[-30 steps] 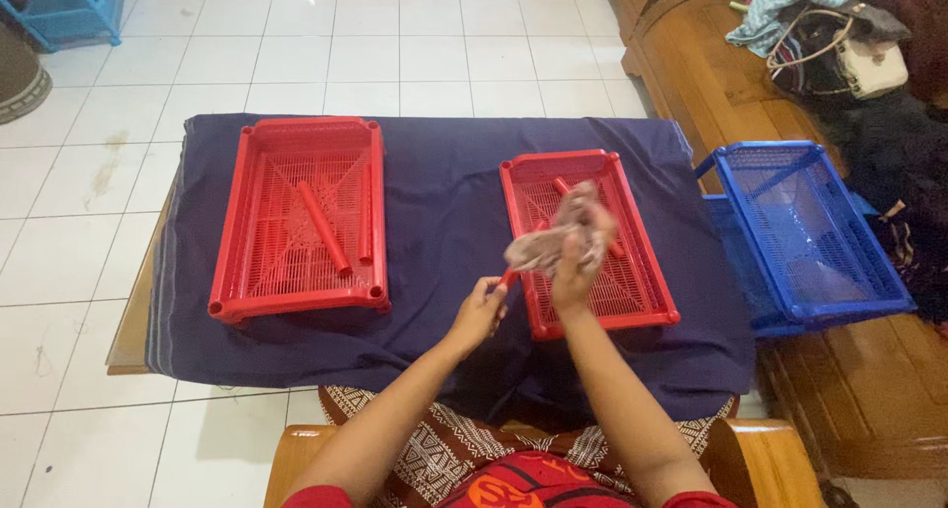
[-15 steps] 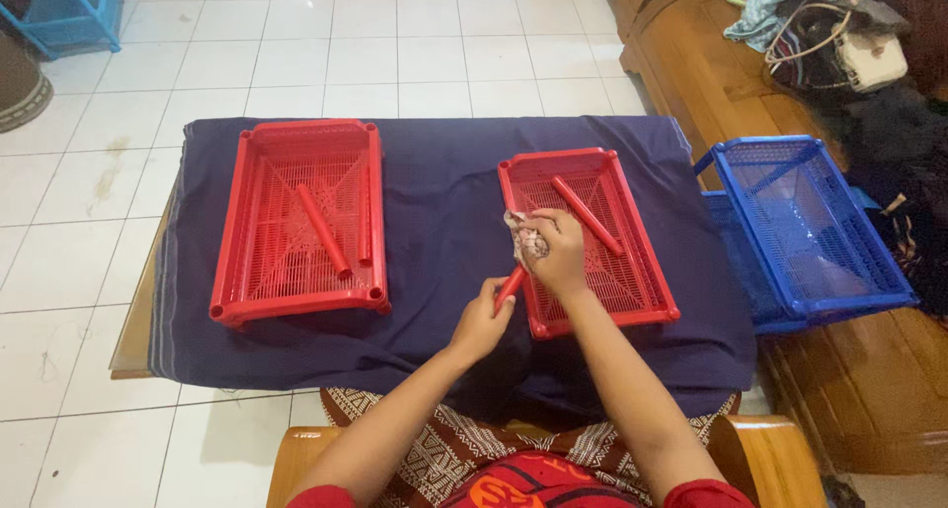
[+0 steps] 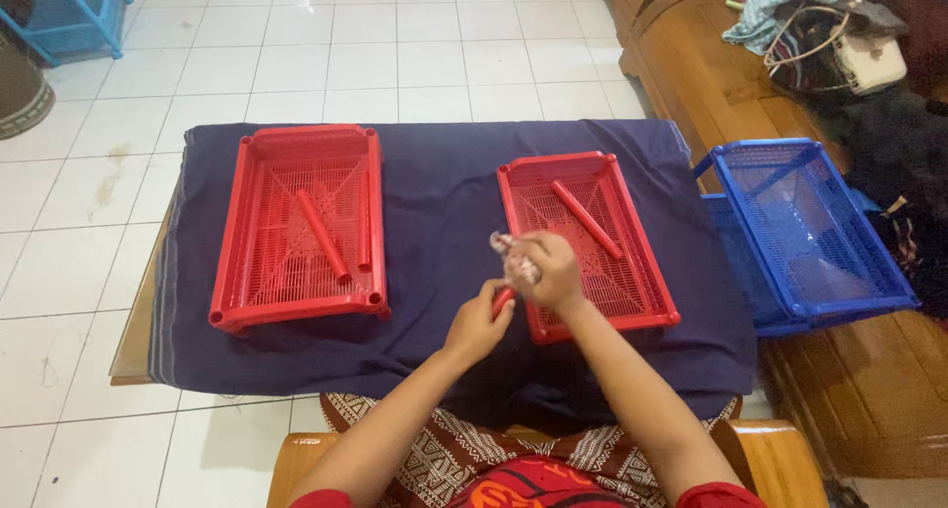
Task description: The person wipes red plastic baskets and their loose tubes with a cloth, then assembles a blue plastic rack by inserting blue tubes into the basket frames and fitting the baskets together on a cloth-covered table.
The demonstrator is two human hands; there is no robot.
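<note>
Nearest, the left hand (image 3: 477, 325) pinches the low end of a short red tube (image 3: 503, 299), just off the near left corner of the right red basket tray (image 3: 632, 306); the right hand (image 3: 548, 269) is closed round a crumpled patterned cloth (image 3: 512, 253) at the tube's top. With so little of the tube held, it could slip onto the dark blue table cover (image 3: 444, 212). Another red tube (image 3: 587, 219) lies in that tray; two lie in the left red tray (image 3: 259, 271). Farther right, blue baskets (image 3: 815, 236) overhang a wooden bench (image 3: 711, 83); beyond, white floor tiles (image 3: 395, 44).
</note>
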